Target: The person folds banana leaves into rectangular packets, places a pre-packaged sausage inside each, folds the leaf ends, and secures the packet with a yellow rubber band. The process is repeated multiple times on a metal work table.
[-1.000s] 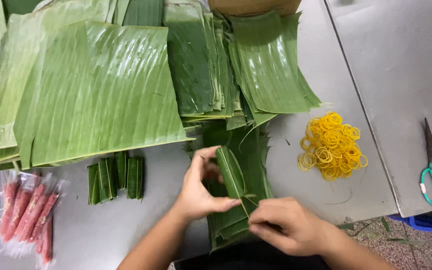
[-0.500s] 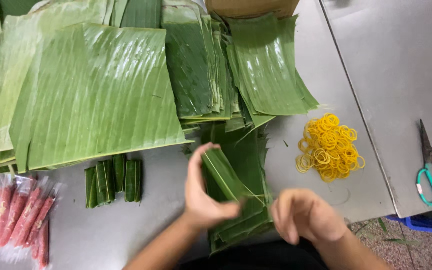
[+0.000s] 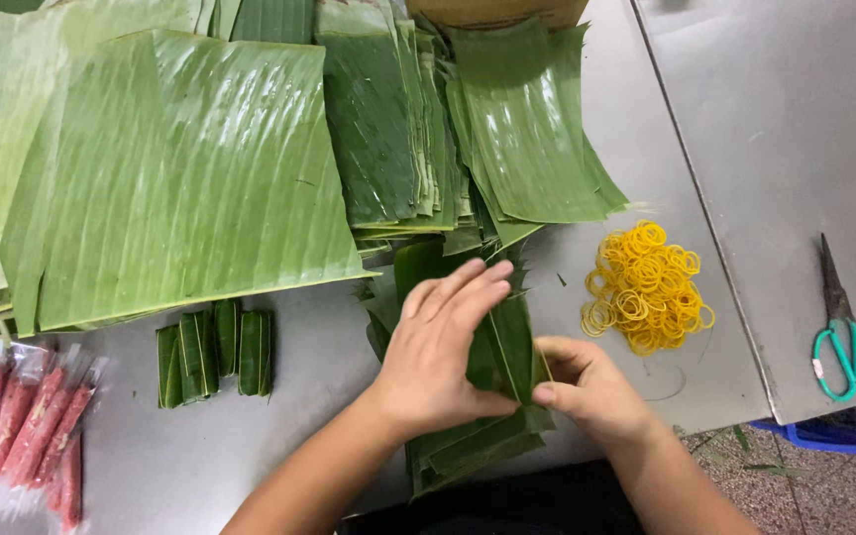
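Head view, looking straight down on the grey metal table (image 3: 596, 89), and both hands are on one folded banana-leaf parcel (image 3: 512, 347), which sits on top of a short stack of dark leaf strips (image 3: 468, 451) at the near edge of the table. The left hand (image 3: 443, 352) lies flat over the parcel, fingers stretched long and close together, palm pressing down, thumb tucked along the parcel's near side. The right hand (image 3: 587, 386) comes in from the parcel's right, fingers curled narrow, thumb and forefinger pinching the parcel's lower right edge; whether anything lies inside the fold cannot be told. Just right of the parcel, a loose heap of yellow rubber bands (image 3: 646, 287) rests on the table, near the right hand but not touching it. Farther right of the parcel, well apart on a second metal surface, lie scissors with teal handles (image 3: 844, 347), blades pointing away from the person. Left of the parcel, a row of finished small green leaf bundles (image 3: 215, 352) lies side by side. Farther left again, at the table's edge, a clear plastic bag of pinkish-red sausage sticks (image 3: 27, 441). Beyond the parcel, big sheets of bright banana leaf (image 3: 180, 168) are spread wide, with a stack of darker cut leaves (image 3: 398, 119) beside them.
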